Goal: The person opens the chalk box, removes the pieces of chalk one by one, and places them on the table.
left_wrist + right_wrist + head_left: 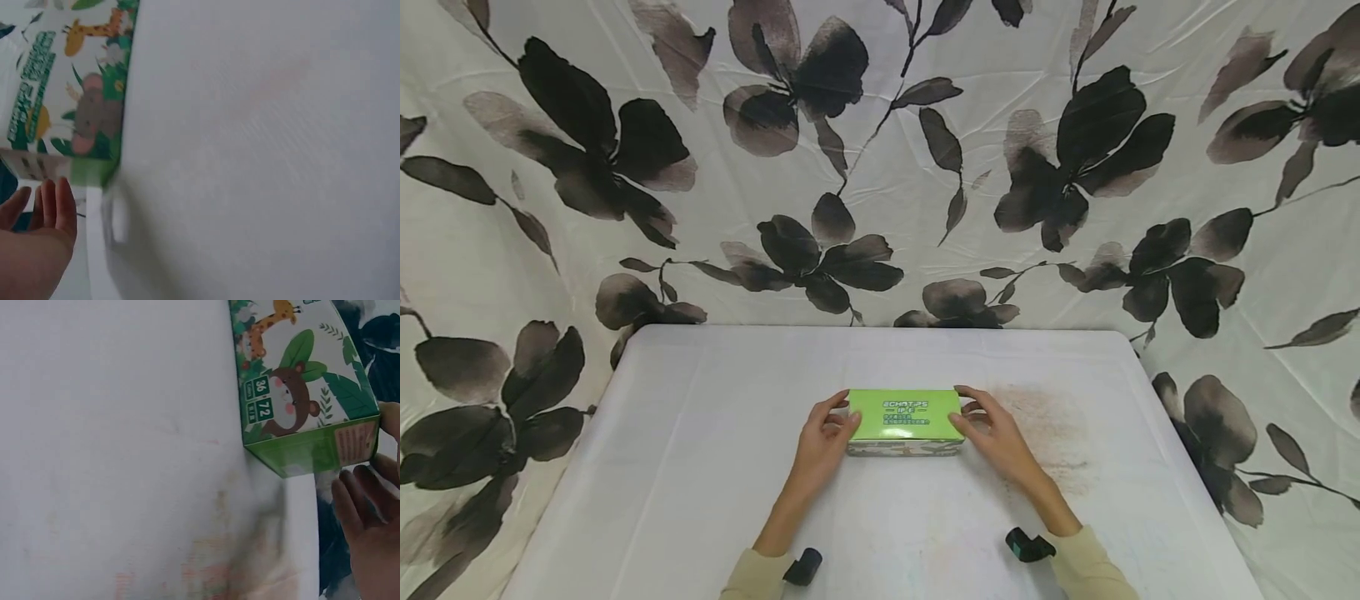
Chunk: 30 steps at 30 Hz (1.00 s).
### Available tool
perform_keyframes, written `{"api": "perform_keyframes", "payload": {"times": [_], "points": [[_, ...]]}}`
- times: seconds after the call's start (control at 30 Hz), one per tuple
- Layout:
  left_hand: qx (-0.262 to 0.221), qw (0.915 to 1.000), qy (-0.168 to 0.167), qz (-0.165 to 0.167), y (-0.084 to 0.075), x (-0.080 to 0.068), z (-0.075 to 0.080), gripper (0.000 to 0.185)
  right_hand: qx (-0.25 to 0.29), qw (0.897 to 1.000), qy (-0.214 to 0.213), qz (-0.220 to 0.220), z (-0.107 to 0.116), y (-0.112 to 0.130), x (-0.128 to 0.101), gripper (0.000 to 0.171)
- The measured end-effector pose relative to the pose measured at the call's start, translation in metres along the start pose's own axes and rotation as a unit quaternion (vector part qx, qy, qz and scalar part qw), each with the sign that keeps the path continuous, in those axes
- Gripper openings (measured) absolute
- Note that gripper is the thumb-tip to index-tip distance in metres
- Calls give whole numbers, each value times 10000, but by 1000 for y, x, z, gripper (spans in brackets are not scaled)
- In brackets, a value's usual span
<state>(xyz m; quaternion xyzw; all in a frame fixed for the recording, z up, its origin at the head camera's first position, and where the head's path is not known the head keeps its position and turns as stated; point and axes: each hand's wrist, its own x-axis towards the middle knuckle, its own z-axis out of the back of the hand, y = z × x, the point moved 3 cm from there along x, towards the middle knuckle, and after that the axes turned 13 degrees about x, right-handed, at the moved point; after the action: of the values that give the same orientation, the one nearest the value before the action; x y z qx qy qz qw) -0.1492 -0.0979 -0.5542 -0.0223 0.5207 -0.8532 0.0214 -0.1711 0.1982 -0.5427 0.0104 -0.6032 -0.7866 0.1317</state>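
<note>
Flanking the green animal-print box on the table, the left hand and right hand curl their fingers round its ends. It sits flat and closed, so lifting or opening appears not yet begun.

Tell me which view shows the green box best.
The head view: the whole green box lies on the white table between the left hand and the right hand. The wrist views show only its animal-printed side, cropped.
</note>
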Motion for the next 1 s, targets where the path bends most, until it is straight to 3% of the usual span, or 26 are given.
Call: {"api": "perform_keyframes", "payload": {"times": [0.17, 0.3, 0.43, 0.57, 0.8, 1.0], "points": [[200, 9982, 526, -225, 9, 0, 2, 97, -899, 9936, 256, 637, 0, 20, 9, 55], [405, 9934, 951, -487, 13, 5, 1, 113, -1055, 9874, 715, 942, -7, 36, 17, 59], [399, 9888, 1254, -708, 15, 9, 0, 114, -1197, 9789, 1301, 1023, -19, 48, 25, 67], [153, 9857, 1412, -904, 16, 11, 0, 111, -1619, 9642, 1810, 1067, -28, 55, 32, 73], [-142, 9851, 1494, -840, 22, 16, 1, 108, -2197, 9428, 2220, 1161, -33, 64, 37, 69], [-183, 9863, 1454, -761, 24, 18, 1, 109, -3045, 9049, 2468, 1658, -35, 71, 43, 65]]}}
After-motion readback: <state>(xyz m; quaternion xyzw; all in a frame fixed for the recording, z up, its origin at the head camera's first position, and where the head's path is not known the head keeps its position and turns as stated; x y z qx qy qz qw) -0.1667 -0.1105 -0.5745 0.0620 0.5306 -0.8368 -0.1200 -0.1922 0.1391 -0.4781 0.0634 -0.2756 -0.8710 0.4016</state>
